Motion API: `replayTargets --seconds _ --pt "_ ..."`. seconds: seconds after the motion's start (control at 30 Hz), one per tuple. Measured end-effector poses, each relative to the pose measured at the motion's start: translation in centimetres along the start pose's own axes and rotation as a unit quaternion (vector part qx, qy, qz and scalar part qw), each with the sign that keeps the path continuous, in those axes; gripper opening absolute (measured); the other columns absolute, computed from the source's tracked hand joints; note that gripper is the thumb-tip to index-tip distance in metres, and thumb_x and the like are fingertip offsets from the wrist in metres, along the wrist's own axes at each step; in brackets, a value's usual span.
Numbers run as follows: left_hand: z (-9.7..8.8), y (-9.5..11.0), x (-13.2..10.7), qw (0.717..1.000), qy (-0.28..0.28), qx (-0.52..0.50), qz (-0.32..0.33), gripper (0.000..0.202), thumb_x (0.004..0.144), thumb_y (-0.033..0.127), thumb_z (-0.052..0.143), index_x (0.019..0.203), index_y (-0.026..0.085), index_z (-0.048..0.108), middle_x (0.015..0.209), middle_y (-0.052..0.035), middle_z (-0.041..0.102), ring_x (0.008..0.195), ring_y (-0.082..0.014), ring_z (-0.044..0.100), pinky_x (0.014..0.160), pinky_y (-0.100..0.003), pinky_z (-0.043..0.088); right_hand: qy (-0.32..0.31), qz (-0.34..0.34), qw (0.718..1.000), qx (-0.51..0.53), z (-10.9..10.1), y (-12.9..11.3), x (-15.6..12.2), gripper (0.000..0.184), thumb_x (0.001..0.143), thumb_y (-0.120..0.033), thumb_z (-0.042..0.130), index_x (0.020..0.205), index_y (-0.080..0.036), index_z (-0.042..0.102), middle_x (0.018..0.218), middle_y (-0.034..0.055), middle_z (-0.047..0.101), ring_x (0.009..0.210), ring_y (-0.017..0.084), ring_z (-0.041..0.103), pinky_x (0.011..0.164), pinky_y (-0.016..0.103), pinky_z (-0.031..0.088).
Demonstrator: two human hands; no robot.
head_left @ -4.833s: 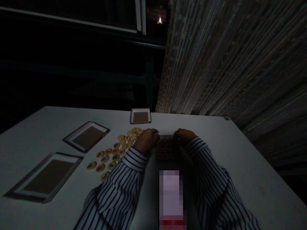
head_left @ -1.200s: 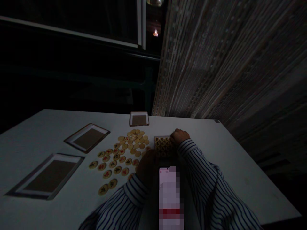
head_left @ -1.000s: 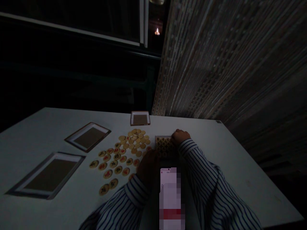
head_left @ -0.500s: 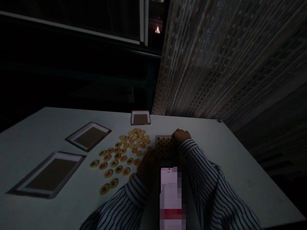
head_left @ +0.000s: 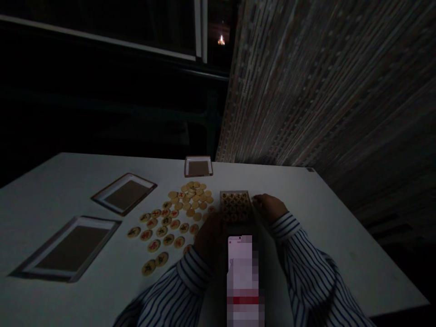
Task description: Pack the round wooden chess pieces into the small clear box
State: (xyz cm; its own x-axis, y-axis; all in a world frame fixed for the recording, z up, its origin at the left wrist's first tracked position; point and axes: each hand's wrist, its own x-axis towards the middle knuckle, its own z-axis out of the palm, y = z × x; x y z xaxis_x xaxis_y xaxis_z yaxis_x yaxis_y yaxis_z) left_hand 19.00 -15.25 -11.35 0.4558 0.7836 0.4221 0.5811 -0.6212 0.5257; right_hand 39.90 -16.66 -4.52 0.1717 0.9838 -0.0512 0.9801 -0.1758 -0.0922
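Rows of xiangqi pieces [head_left: 235,203] with dark markings fill a small shallow box [head_left: 234,191] in front of me. My left hand [head_left: 210,236] rests at the box's near left corner; its fingers are lost in shadow. Just beyond the right edge of the box is my right hand [head_left: 271,207], apart from it, with fingers curled together. Whether anything small sits between those fingertips is hidden. Left of the box, many loose xiangqi pieces [head_left: 161,231] lie spread out, some with red or black characters up, others plain at the back [head_left: 195,198].
A lit phone [head_left: 240,268] lies between my forearms. Three shallow trays stand on the white table [head_left: 340,254]: a near-left tray [head_left: 78,245], a middle-left tray [head_left: 127,194] and a back tray [head_left: 198,168]. A striped curtain [head_left: 306,81] hangs beyond the right side.
My right hand has moved right, off the box's right side, uncovering the pieces there. My left hand stays nearly in place. The view has shifted slightly.
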Motion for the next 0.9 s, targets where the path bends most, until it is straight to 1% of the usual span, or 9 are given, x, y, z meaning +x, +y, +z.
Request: replayTargets --seconds 0.07,0.2,0.3,0.37,0.47,0.6,0.67,0.8,0.9 --pt "-0.1 0.2 0.0 1.000 -0.013 -0.018 -0.017 0.028 0.080 0.019 0.035 0.101 0.015 0.054 0.102 -0.0097 0.060 0.098 -0.0205 0.054 0.084 -0.039 0.047 0.002 -0.008 0.999 0.049 1.0 0.5 -1.0 0.036 0.081 -0.033 0.038 0.111 -0.020 0.054 0.097 0.0050 0.063 0.085 0.016 0.057 0.072 0.026 0.041" --pt "-1.0 0.8 0.0 0.995 -0.062 -0.060 -0.046 0.029 0.081 0.021 0.036 0.104 0.015 0.053 0.103 -0.0089 0.059 0.097 -0.0192 0.054 0.084 -0.037 0.046 0.011 -0.007 0.993 0.121 2.5 0.8 -2.0 0.036 0.080 -0.028 0.041 0.112 -0.019 0.053 0.094 0.0040 0.063 0.079 0.014 0.058 0.071 0.025 0.042" --pt "-1.3 1.0 -0.1 0.993 -0.066 -0.078 -0.057 0.031 0.081 0.023 0.037 0.108 0.016 0.051 0.104 -0.0087 0.058 0.099 -0.0187 0.053 0.084 -0.037 0.046 -0.003 -0.017 0.987 0.160 3.0 0.9 -2.2 0.038 0.078 -0.028 0.044 0.115 -0.019 0.051 0.093 0.0037 0.064 0.075 0.012 0.058 0.068 0.023 0.044" --pt "-1.2 1.0 -0.1 0.992 -0.073 -0.083 -0.064 0.032 0.081 0.023 0.036 0.109 0.015 0.051 0.106 -0.0096 0.057 0.099 -0.0191 0.053 0.085 -0.037 0.045 -0.006 -0.023 0.986 0.165 3.1 0.8 -2.1 0.038 0.077 -0.030 0.046 0.114 -0.021 0.052 0.092 0.0034 0.063 0.073 0.012 0.058 0.066 0.023 0.044" --pt "-1.0 0.8 -0.2 0.990 -0.084 -0.083 -0.073 0.033 0.080 0.023 0.038 0.109 0.014 0.051 0.107 -0.0106 0.057 0.100 -0.0202 0.052 0.086 -0.038 0.044 0.018 -0.028 0.990 0.139 3.1 0.5 -1.9 0.033 0.078 -0.032 0.046 0.107 -0.022 0.057 0.092 0.0041 0.061 0.075 0.012 0.057 0.067 0.022 0.043" --pt "-1.1 0.9 0.0 0.992 -0.073 -0.087 -0.045 0.033 0.080 0.021 0.036 0.110 0.017 0.051 0.104 -0.0080 0.058 0.098 -0.0187 0.053 0.085 -0.037 0.045 0.043 -0.024 0.997 0.063 2.6 -0.1 -1.3 0.028 0.078 -0.034 0.048 0.100 -0.023 0.061 0.097 0.0052 0.058 0.084 0.014 0.055 0.070 0.024 0.042" --pt "-1.2 0.9 0.1 0.993 -0.073 -0.089 -0.035 0.033 0.080 0.020 0.036 0.109 0.017 0.052 0.102 -0.0081 0.059 0.096 -0.0185 0.054 0.084 -0.037 0.046 0.038 -0.012 0.999 0.030 2.2 -0.4 -1.1 0.028 0.078 -0.035 0.048 0.099 -0.025 0.062 0.097 0.0052 0.058 0.088 0.017 0.054 0.071 0.026 0.041" --pt "-0.9 0.5 0.1 0.993 -0.083 -0.079 -0.029 0.033 0.080 0.022 0.037 0.110 0.016 0.052 0.105 -0.0089 0.058 0.099 -0.0198 0.053 0.084 -0.038 0.046 0.013 0.006 1.000 -0.008 1.6 -1.1 -0.9 0.028 0.079 -0.038 0.045 0.099 -0.027 0.061 0.098 0.0053 0.057 0.090 0.018 0.053 0.070 0.027 0.040" --pt "-0.5 0.2 -0.1 0.995 -0.068 -0.067 -0.033 0.034 0.080 0.023 0.038 0.110 0.016 0.052 0.107 -0.0091 0.058 0.100 -0.0201 0.053 0.086 -0.038 0.045 0.007 0.005 0.999 -0.035 1.3 -1.6 -0.8 0.029 0.080 -0.040 0.042 0.097 -0.025 0.061 0.099 0.0060 0.056 0.090 0.018 0.052 0.070 0.028 0.039"
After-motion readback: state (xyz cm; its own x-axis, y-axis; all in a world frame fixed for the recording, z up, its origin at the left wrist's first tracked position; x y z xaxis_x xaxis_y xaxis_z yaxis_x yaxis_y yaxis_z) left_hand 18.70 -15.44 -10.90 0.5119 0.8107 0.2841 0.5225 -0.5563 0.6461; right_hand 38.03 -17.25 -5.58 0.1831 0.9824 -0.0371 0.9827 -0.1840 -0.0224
